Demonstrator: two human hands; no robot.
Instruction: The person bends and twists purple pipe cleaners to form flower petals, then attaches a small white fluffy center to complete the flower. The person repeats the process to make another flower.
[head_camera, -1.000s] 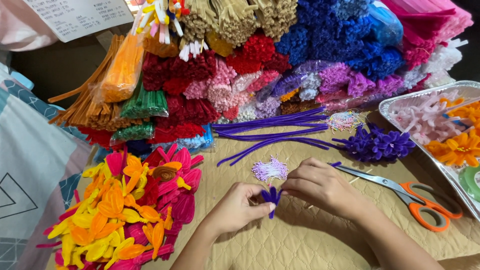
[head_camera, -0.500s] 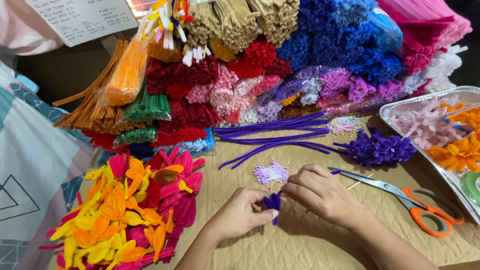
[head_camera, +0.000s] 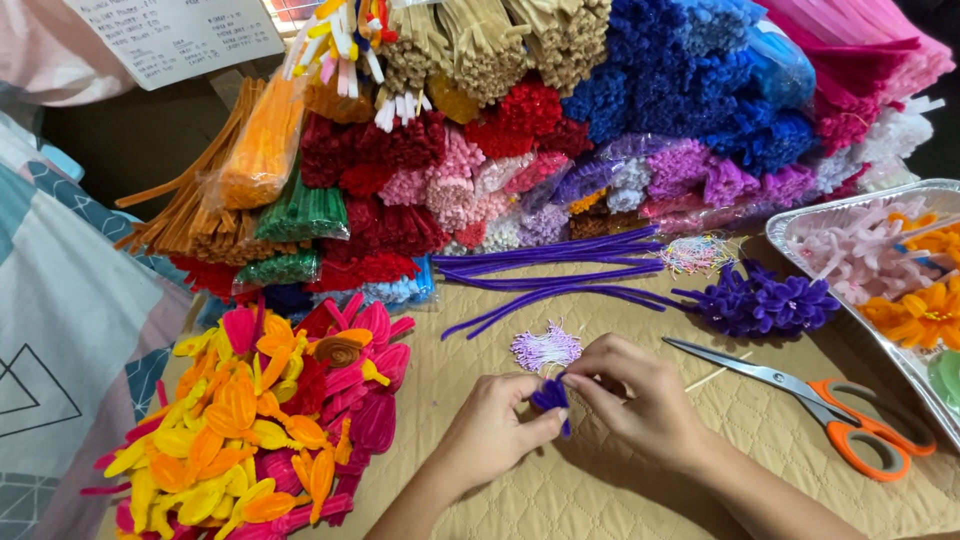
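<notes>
Your left hand (head_camera: 492, 430) and right hand (head_camera: 640, 400) both pinched the half-formed purple flower (head_camera: 551, 394) above the quilted surface (head_camera: 640, 500); finished purple flowers (head_camera: 765, 303) lay nearby, straight purple stems (head_camera: 550, 265) remained unused.

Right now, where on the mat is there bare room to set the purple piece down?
Bare quilted mat lies between the loose purple stems and the hands, and below the scissors. The flower pile and tray sides are crowded.

Scissors (head_camera: 820, 405) right of hands, flower pile (head_camera: 270, 410) left, bundles (head_camera: 560, 130) behind
</notes>
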